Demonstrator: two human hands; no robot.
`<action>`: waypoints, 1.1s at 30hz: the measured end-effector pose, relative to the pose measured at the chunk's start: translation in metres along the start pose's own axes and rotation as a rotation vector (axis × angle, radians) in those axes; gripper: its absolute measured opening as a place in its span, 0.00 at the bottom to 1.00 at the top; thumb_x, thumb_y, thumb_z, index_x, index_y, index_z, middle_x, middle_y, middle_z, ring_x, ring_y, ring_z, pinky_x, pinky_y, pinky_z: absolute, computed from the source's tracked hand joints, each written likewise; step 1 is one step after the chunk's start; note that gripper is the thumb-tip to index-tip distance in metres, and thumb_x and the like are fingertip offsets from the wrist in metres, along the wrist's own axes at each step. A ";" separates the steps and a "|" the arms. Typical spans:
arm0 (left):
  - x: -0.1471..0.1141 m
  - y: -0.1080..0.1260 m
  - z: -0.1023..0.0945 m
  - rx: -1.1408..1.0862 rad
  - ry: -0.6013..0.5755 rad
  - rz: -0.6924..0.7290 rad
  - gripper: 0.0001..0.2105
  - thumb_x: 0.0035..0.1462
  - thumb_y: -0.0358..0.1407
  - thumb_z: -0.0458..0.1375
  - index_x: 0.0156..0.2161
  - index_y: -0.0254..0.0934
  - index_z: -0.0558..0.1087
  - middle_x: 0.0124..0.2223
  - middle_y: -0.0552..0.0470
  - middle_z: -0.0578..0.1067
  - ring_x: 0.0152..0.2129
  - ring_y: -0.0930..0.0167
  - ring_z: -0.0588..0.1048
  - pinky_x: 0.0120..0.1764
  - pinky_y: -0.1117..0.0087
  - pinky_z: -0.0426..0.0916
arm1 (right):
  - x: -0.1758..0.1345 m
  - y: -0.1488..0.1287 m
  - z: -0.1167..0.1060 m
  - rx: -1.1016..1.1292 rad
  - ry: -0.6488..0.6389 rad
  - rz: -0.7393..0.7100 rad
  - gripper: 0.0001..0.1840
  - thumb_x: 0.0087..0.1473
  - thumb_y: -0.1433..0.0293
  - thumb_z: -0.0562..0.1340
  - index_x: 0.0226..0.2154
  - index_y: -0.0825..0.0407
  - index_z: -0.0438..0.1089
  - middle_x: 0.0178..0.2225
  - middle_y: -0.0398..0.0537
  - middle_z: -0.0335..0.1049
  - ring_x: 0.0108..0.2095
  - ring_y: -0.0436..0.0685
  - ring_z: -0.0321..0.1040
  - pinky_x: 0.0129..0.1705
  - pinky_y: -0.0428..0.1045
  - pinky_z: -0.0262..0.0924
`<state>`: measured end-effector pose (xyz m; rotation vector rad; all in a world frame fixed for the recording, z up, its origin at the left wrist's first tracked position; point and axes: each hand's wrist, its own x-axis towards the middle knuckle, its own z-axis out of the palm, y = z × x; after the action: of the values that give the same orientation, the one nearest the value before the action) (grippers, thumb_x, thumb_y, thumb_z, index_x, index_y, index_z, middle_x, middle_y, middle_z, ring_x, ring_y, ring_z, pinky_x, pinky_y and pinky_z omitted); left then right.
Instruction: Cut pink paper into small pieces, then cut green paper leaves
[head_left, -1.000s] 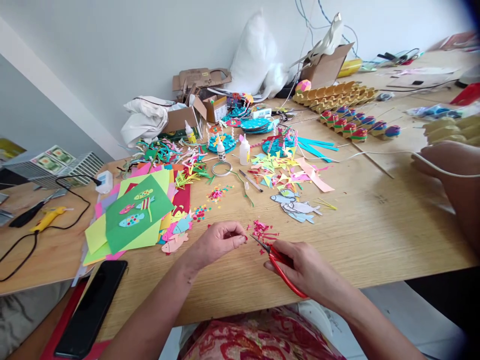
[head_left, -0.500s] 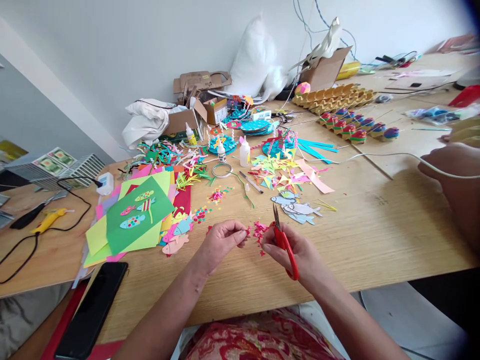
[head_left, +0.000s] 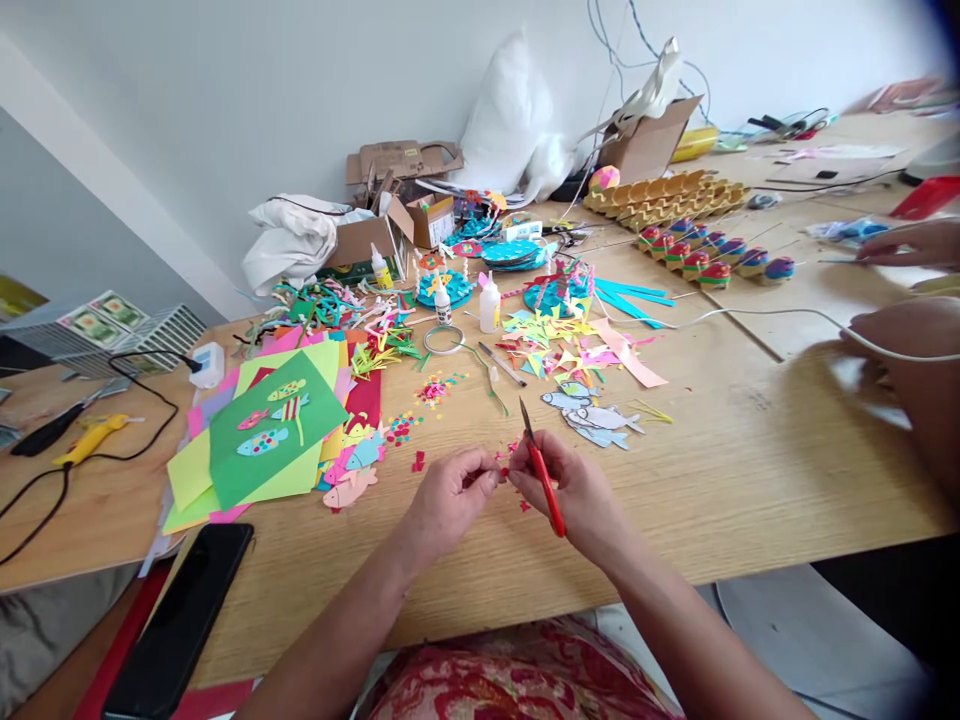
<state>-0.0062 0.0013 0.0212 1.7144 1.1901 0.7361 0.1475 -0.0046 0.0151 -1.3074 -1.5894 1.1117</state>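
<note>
Surface [head_left: 697, 500]: holding confetti [head_left: 431, 390] at eleven o'clock.
Left hand [head_left: 457, 490]: pinching red scrap [head_left: 504, 472].
Right hand [head_left: 577, 490]: gripping scissors [head_left: 541, 478] pointing toward twelve.
Risk: scrap slipping from loosening pinch.

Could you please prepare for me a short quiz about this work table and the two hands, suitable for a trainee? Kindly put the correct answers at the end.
1. Which tool is in the right hand?
2. True or false: the black phone lies nearer to the camera wearer than the green sheet.
3. Fill in the missing colour: a small ___ piece shows between the fingertips of the left hand and those of the other hand.

Key:
1. Red-handled scissors.
2. True.
3. Red.
</note>
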 end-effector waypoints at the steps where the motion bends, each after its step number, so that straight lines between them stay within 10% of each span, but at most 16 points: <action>1: 0.000 0.001 -0.002 0.017 -0.014 0.003 0.08 0.52 0.32 0.48 0.27 0.34 0.68 0.25 0.55 0.65 0.25 0.75 0.63 0.29 0.76 0.58 | 0.001 0.000 -0.002 -0.014 -0.018 -0.003 0.03 0.45 0.70 0.57 0.25 0.51 0.59 0.22 0.39 0.62 0.22 0.48 0.59 0.23 0.43 0.54; 12: 0.002 0.012 -0.015 0.171 -0.167 0.105 0.08 0.51 0.29 0.49 0.29 0.36 0.71 0.29 0.53 0.71 0.28 0.72 0.67 0.32 0.74 0.60 | 0.007 -0.008 -0.010 -0.343 -0.198 -0.094 0.06 0.48 0.69 0.55 0.23 0.52 0.59 0.18 0.37 0.58 0.19 0.46 0.53 0.20 0.42 0.47; 19: 0.005 0.000 -0.016 -0.148 -0.041 -0.109 0.05 0.47 0.34 0.52 0.25 0.34 0.66 0.22 0.57 0.64 0.21 0.76 0.62 0.26 0.76 0.56 | 0.006 -0.003 -0.015 -0.164 -0.087 -0.029 0.04 0.48 0.68 0.55 0.25 0.51 0.59 0.21 0.40 0.62 0.22 0.48 0.59 0.22 0.43 0.52; 26: 0.006 -0.019 -0.049 -0.249 0.164 -0.177 0.07 0.45 0.36 0.55 0.26 0.32 0.67 0.21 0.57 0.64 0.19 0.78 0.62 0.25 0.76 0.56 | 0.009 0.020 -0.022 -0.515 0.159 -0.100 0.02 0.46 0.69 0.54 0.27 0.50 0.59 0.21 0.42 0.64 0.21 0.51 0.58 0.23 0.45 0.50; 33: 0.001 -0.006 -0.039 -0.471 0.209 -0.232 0.08 0.43 0.36 0.59 0.26 0.33 0.67 0.23 0.56 0.66 0.21 0.78 0.64 0.27 0.76 0.60 | 0.006 0.003 -0.008 -0.424 -0.158 -0.109 0.10 0.51 0.65 0.52 0.22 0.50 0.55 0.18 0.39 0.59 0.19 0.49 0.56 0.21 0.44 0.48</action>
<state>-0.0413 0.0159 0.0322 1.1133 1.2132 0.9786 0.1551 0.0026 0.0154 -1.4037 -2.0696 0.8553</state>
